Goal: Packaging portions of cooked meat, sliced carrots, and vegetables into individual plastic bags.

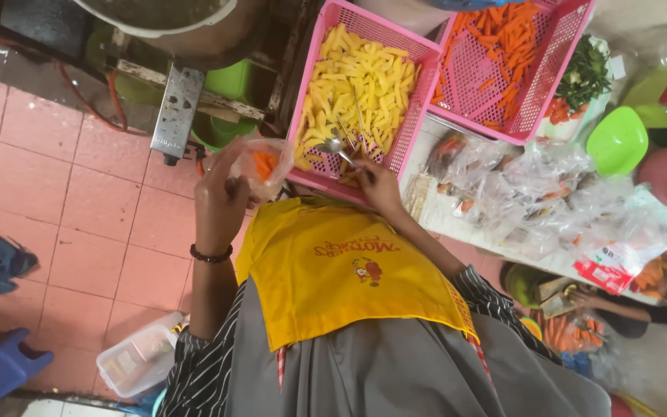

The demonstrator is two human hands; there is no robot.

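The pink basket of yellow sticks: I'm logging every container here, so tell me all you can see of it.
The pink basket is a rectangular tray of perforated plastic with low walls. It is about half filled with pale yellow vegetable sticks, heaped toward its far end. It lies flat on the counter, edge to edge with a second pink basket holding orange sticks. A metal spoon reaches into it, held by the right hand at its near rim. The left hand holds a small clear bag just beside it.

A small clear plastic bag (262,164) with orange pieces inside sits in the left hand (221,202). Filled clear bags (519,197) lie heaped on the table, with a red-and-white packet (604,274) at their edge.
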